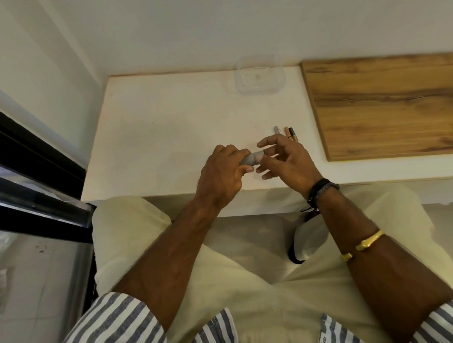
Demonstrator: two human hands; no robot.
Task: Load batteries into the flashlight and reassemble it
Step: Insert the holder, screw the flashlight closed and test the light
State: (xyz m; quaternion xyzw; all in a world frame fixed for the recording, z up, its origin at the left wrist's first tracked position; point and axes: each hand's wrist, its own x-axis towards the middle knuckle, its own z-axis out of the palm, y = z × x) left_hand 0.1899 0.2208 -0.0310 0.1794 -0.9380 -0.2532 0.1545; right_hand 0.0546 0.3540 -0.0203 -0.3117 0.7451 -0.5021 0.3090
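My left hand (224, 171) is closed around a small grey flashlight (249, 159), held just above the white table (161, 139) near its front edge. My right hand (285, 160) pinches the flashlight's right end with thumb and forefinger, the other fingers spread. Most of the flashlight is hidden inside my fingers. Three small batteries (285, 132) lie side by side on the table just behind my right hand, one silver and two tan and black.
A clear plastic container (260, 76) sits at the back of the table against the wall. A wooden board (395, 102) covers the table's right part. A black window frame (21, 174) runs along the left. My legs are under the front edge.
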